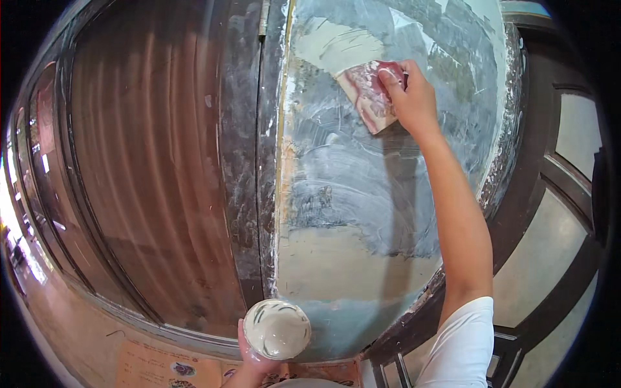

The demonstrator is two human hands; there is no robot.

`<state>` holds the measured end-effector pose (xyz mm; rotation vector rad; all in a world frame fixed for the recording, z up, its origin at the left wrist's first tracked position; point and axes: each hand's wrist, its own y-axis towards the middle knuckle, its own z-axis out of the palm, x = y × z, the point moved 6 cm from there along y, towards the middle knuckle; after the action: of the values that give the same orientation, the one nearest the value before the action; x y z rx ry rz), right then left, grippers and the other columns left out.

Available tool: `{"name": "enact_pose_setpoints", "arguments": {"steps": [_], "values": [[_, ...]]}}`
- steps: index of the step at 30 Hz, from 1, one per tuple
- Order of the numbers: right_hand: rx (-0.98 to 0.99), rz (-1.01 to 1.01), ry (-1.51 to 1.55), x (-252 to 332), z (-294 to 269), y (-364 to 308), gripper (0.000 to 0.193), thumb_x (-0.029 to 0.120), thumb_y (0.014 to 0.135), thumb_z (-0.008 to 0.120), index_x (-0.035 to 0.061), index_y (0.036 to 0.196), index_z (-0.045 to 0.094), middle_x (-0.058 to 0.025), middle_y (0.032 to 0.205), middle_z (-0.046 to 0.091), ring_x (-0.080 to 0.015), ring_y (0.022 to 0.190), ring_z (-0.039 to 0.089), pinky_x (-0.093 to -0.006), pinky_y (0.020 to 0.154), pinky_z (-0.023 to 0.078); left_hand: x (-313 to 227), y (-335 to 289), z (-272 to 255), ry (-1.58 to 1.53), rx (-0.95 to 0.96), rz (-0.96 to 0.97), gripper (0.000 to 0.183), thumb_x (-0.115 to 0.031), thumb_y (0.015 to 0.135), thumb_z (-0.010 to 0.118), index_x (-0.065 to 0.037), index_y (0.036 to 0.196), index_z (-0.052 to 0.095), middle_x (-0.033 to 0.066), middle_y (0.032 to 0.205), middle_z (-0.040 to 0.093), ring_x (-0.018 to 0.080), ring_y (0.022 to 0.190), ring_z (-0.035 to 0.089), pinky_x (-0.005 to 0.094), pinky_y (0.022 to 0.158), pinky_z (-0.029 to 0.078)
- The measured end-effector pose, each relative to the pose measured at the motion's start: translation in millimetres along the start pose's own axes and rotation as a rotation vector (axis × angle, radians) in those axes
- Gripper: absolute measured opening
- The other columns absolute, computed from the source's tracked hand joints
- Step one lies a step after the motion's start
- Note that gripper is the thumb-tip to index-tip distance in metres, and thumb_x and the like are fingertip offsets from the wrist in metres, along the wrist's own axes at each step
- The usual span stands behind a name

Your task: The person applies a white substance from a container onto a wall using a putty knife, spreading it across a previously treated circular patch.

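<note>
Raised in front of me, my right hand (414, 97) grips a red putty spreader (365, 94) smeared with pale filler. The spreader's blade lies tilted against the patchy grey-blue wall (336, 149), just below a fresh cream patch of filler (336, 45). Low in the middle, my left hand (254, 357) supports a round white bowl (285, 308) with dark strokes on its inside. Wet, pale filler (276, 337) lies in the bowl. The bowl hides part of the left fingers.
A brown door panel (149, 161) in a dark frame stands left of the wall. Dark frames with pale panels (543, 258) rise on the right. Printed brown cardboard (149, 365) covers part of the floor. A smooth beige patch (336, 265) crosses the lower wall.
</note>
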<state>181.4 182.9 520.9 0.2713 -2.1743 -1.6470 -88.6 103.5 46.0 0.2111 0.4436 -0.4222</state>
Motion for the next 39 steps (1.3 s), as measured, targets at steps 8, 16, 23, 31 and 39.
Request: {"name": "enact_pose_setpoints", "arguments": {"steps": [8,16,23,31,39], "values": [[-0.442,-0.092,0.034,-54.4,-63.6,5.4,0.042,0.043,0.091,0.064,0.0035,0.106,0.060,-0.0191,0.095,0.069,-0.0393,0.088,0.066,-0.0444,0.078,0.050,31.1,12.7,-7.0,-0.052,0.007,-0.058,0.079,-0.069,0.092,0.024,-0.016,0.150,0.035,0.0145,0.153,0.035,0.0395,0.138,0.036,0.0631,0.112,0.026],[-0.279,0.041,-0.155,-76.1,-69.3,25.1,0.048,0.049,0.090,0.062,0.0041,0.107,0.062,-0.0186,0.097,0.070,-0.0388,0.091,0.066,-0.0460,0.077,0.050,36.8,5.6,23.3,-0.096,0.069,-0.062,0.078,-0.069,0.092,0.027,-0.018,0.150,0.033,0.0145,0.155,0.033,0.0411,0.140,0.033,0.0644,0.113,0.023],[0.018,0.014,-0.317,-37.2,-22.3,8.3,0.049,0.051,0.091,0.059,0.0072,0.113,0.060,-0.0215,0.100,0.069,-0.0415,0.096,0.065,-0.0489,0.082,0.050,35.8,4.3,14.8,-0.081,0.058,-0.025,0.084,-0.073,0.088,0.032,-0.019,0.152,0.030,0.0161,0.156,0.028,0.0450,0.141,0.029,0.0721,0.110,0.021],[-0.101,-0.022,-0.381,-33.6,-61.1,25.2,0.047,0.053,0.090,0.058,0.0099,0.110,0.062,-0.0183,0.100,0.070,-0.0401,0.097,0.066,-0.0481,0.080,0.050,36.9,-6.7,8.2,-0.140,0.032,-0.076,0.083,-0.074,0.087,0.033,-0.021,0.150,0.033,0.0147,0.156,0.029,0.0442,0.140,0.032,0.0741,0.108,0.022],[-0.015,-0.033,-0.385,1.8,-25.2,10.4,0.041,0.048,0.091,0.059,0.0113,0.109,0.059,-0.0177,0.098,0.070,-0.0396,0.092,0.066,-0.0482,0.076,0.050,25.0,-17.1,7.5,-0.162,-0.002,-0.029,0.086,-0.073,0.086,0.037,-0.016,0.151,0.033,0.0158,0.154,0.033,0.0424,0.140,0.033,0.0641,0.113,0.024]]}}
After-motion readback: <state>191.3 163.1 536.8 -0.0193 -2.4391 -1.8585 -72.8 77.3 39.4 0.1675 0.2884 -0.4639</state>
